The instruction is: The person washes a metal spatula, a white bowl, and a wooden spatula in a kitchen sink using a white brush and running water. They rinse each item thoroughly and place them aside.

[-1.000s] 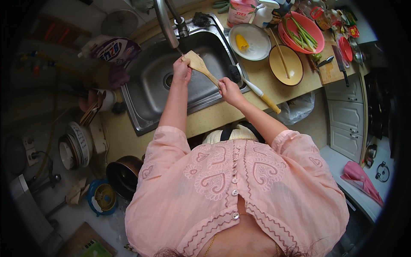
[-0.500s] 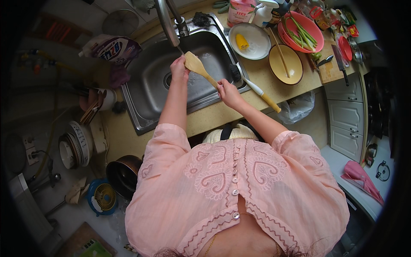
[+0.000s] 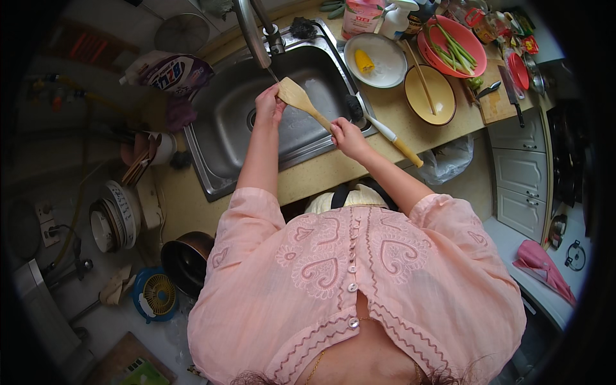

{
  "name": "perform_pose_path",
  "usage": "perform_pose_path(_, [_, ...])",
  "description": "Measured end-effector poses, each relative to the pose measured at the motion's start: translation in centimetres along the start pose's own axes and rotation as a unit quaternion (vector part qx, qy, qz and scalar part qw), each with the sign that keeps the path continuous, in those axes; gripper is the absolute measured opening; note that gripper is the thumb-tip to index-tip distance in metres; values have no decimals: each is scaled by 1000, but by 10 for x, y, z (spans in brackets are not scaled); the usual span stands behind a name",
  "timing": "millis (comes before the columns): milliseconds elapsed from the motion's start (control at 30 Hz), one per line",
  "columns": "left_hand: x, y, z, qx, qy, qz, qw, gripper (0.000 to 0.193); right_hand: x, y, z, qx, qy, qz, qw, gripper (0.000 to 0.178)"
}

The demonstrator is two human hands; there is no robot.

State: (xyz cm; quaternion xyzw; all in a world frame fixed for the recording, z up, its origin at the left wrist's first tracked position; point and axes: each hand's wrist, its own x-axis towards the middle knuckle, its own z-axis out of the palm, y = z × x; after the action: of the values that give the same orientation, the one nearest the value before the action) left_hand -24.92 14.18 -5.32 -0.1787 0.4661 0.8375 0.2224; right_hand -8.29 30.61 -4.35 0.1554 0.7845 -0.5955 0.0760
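A wooden spatula (image 3: 308, 108) is held slantwise over the steel sink (image 3: 221, 122), its broad blade just below the faucet (image 3: 251, 37). My right hand (image 3: 350, 138) is closed round the end of its handle, above the sink's near right rim. At the other end, my left hand (image 3: 269, 106) grips the edge of the blade, with some fingers hidden behind it. A thin streak, seemingly water, runs from the faucet mouth down to the blade.
Right of the sink lie a long-handled brush (image 3: 393, 140), a white bowl with corn (image 3: 383, 70), a yellow bowl with chopsticks (image 3: 416, 96) and a pink basin of green stalks (image 3: 473, 45). A knife (image 3: 511, 96) rests on a cutting board. Left stands a purple-and-white bag (image 3: 168, 74).
Both hands stay on the spatula, which has shifted very slightly to the right. The whole view has moved a little too; nothing was let go or taken up.
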Motion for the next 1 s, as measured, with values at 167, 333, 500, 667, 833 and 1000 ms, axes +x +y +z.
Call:
perform_pose_path(167, [6, -16, 0, 11, -2, 71, 997, 23, -1, -15, 0, -19, 18, -11, 1000, 19])
perform_pose_path(333, [15, -19, -4, 10, 2, 77, 997, 29, 0, -16, -2, -36, 11, -1, 999, 20])
perform_pose_path(500, [9, -9, -4, 13, 32, 44, 998, 31, -4, -14, 2, -25, 8, -26, 999, 18])
perform_pose_path(667, [13, -28, -10, 48, -29, 91, 994, 38, -2, -10, 3, -31, 26, -5, 999, 18])
perform_pose_path(833, [8, -5, 0, 14, 63, 4, 998, 40, -2, -5, 5, -47, 12, -48, 998, 19])
perform_pose_path(1000, [6, -21, -6, 36, -22, 91, 995, 37, 0, -13, 4, -40, 19, -30, 999, 18])
